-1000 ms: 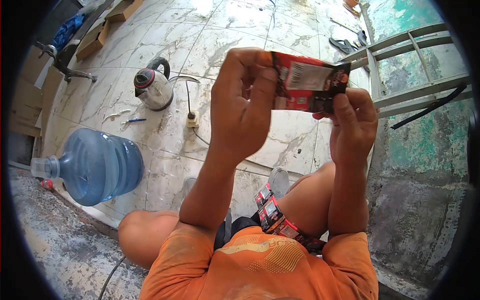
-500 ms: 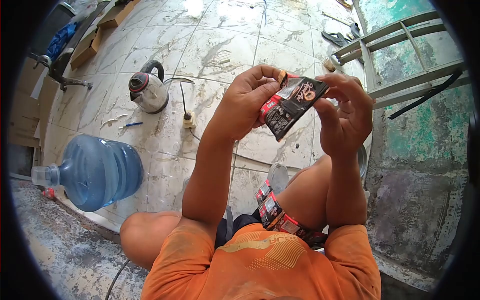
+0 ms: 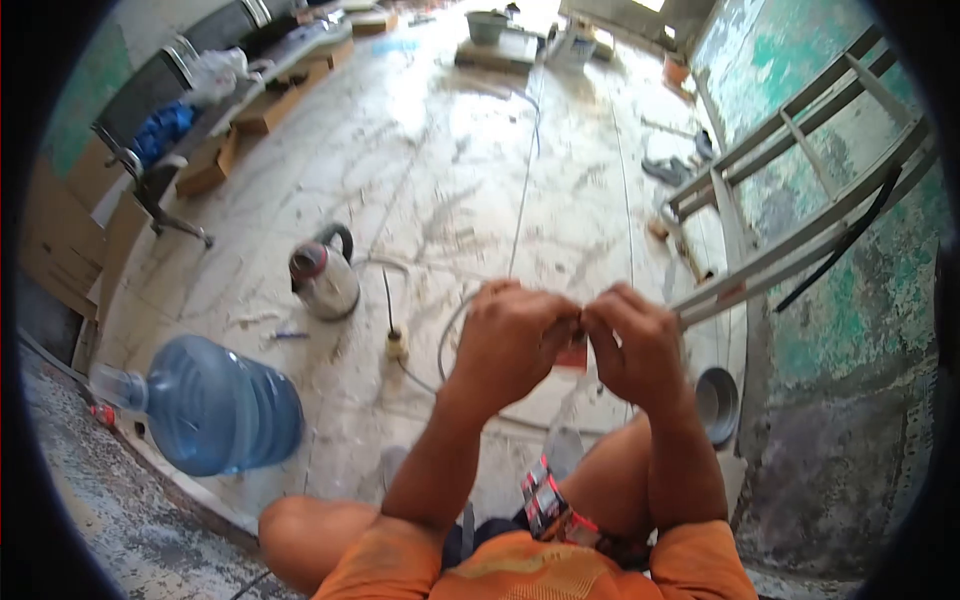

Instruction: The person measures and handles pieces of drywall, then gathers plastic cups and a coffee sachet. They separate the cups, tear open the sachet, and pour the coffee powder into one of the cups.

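Note:
My left hand (image 3: 512, 338) and my right hand (image 3: 638, 345) are raised in front of me, fingertips pinched together and almost touching. Between them is a small coffee sachet (image 3: 572, 357), mostly hidden by my fingers; only a red patch of it shows below. A strip of similar red and black sachets (image 3: 547, 508) lies over my lap by the right thigh.
An electric kettle (image 3: 325, 283) stands on the tiled floor, with a power socket (image 3: 397, 344) and cable nearby. A large blue water bottle (image 3: 225, 410) lies at left. On the right are a metal ladder (image 3: 790, 200) and a metal bowl (image 3: 716, 405).
Both hands have come lower and closer together. The sachet, shown face-on before, is now largely covered by my fingers. My view has tilted up, taking in more of the far floor.

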Demonstrator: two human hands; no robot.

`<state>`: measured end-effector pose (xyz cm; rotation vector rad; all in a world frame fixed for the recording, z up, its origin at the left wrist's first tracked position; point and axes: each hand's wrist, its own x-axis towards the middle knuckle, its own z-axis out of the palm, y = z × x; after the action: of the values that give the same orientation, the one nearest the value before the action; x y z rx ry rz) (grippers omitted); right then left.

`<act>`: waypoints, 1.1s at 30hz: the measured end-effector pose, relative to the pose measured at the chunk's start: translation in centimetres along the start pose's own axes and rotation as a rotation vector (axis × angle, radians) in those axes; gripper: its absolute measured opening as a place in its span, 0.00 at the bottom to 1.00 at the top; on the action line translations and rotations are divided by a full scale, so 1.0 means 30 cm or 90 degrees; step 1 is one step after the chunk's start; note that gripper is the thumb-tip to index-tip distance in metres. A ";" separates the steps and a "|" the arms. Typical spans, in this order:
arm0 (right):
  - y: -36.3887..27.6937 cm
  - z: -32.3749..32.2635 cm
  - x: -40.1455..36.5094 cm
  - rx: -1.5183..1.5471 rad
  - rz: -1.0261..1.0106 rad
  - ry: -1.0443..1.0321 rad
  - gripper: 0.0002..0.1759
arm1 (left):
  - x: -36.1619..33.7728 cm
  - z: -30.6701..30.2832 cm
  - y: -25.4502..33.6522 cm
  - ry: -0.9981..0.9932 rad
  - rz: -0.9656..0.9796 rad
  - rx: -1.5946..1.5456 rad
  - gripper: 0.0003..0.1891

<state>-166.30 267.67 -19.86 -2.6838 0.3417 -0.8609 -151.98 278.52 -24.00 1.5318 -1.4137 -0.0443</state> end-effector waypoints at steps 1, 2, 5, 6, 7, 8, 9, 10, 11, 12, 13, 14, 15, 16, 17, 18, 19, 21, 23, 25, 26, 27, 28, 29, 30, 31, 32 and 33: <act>0.001 0.000 0.001 0.023 0.012 -0.003 0.03 | 0.004 0.006 -0.005 0.006 0.012 0.008 0.05; 0.003 0.000 -0.005 0.048 0.030 -0.012 0.04 | 0.005 0.005 0.001 0.007 0.017 0.012 0.04; 0.017 0.000 -0.004 0.113 0.039 -0.002 0.05 | 0.013 0.000 0.033 0.027 0.055 0.078 0.03; 0.024 0.003 -0.007 0.128 0.042 -0.003 0.05 | 0.011 0.007 0.037 0.033 0.065 0.102 0.02; 0.040 0.011 -0.010 0.151 0.036 0.012 0.05 | 0.013 0.026 0.033 0.053 0.086 0.124 0.02; 0.053 0.018 -0.009 0.148 0.034 0.020 0.05 | 0.019 0.046 0.029 0.052 0.094 0.125 0.02; 0.064 0.027 -0.013 0.196 0.068 0.043 0.05 | 0.018 0.065 0.031 0.093 0.097 0.124 0.02; 0.072 0.033 -0.017 0.244 0.100 0.067 0.06 | 0.021 0.082 0.033 0.135 0.101 0.123 0.03; 0.072 0.037 -0.021 0.241 0.099 0.073 0.06 | 0.028 0.097 0.034 0.135 0.108 0.122 0.03; 0.065 0.046 -0.027 0.289 0.189 0.091 0.07 | 0.033 0.112 0.036 0.177 0.129 0.132 0.03; 0.059 0.057 -0.030 0.338 0.280 0.109 0.09 | 0.037 0.127 0.034 0.218 0.150 0.141 0.04; 0.064 0.070 -0.033 0.336 0.284 0.112 0.09 | 0.038 0.146 0.029 0.214 0.152 0.137 0.04; 0.073 0.084 -0.034 0.429 0.340 0.142 0.09 | 0.039 0.168 0.023 0.246 0.154 0.140 0.04; 0.074 0.091 -0.030 0.522 0.396 0.175 0.10 | 0.041 0.188 0.017 0.277 0.158 0.140 0.05; 0.038 0.068 -0.015 0.585 0.467 0.174 0.10 | 0.037 0.203 0.015 0.289 0.156 0.135 0.06; 0.027 0.052 -0.002 0.579 0.478 0.180 0.10 | 0.036 0.220 0.015 0.281 0.155 0.124 0.06; 0.024 0.036 0.004 0.518 0.450 0.200 0.09 | 0.033 0.237 0.017 0.290 0.139 0.078 0.05; 0.066 0.024 0.000 0.403 0.387 0.254 0.08 | 0.028 0.272 0.023 0.314 0.112 0.001 0.04; 0.106 -0.014 -0.021 0.439 0.374 0.340 0.08 | 0.013 0.284 0.019 0.326 0.068 -0.049 0.02; 0.134 -0.117 -0.012 0.540 0.355 0.420 0.09 | 0.019 0.299 0.021 0.338 0.014 -0.115 0.01; 0.173 -0.157 -0.039 0.555 0.324 0.445 0.09 | 0.014 0.309 0.024 0.343 -0.012 -0.158 0.02; 0.216 -0.184 -0.075 0.543 0.323 0.428 0.09 | 0.011 0.317 0.035 0.344 -0.009 -0.176 0.02; 0.259 -0.212 -0.114 0.532 0.316 0.413 0.09 | 0.011 0.329 0.036 0.332 -0.012 -0.177 0.02; 0.300 -0.238 -0.167 0.506 0.349 0.404 0.10 | 0.008 0.342 0.034 0.329 -0.026 -0.212 0.02; 0.360 -0.261 -0.241 0.481 0.382 0.393 0.10 | -0.002 0.360 0.035 0.319 -0.044 -0.250 0.02; 0.426 -0.271 -0.319 0.452 0.438 0.396 0.10 | -0.013 0.367 0.043 0.290 -0.128 -0.323 0.03; 0.501 -0.280 -0.411 0.418 0.498 0.398 0.09 | -0.018 0.380 0.026 0.284 -0.137 -0.354 0.04; 0.587 -0.288 -0.511 0.386 0.591 0.402 0.08 | -0.022 0.381 0.028 0.250 -0.154 -0.419 0.04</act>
<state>-185.93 254.34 -27.43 -1.3863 1.1226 -1.1816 -159.80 272.11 -29.43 1.0704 -0.7840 -0.3084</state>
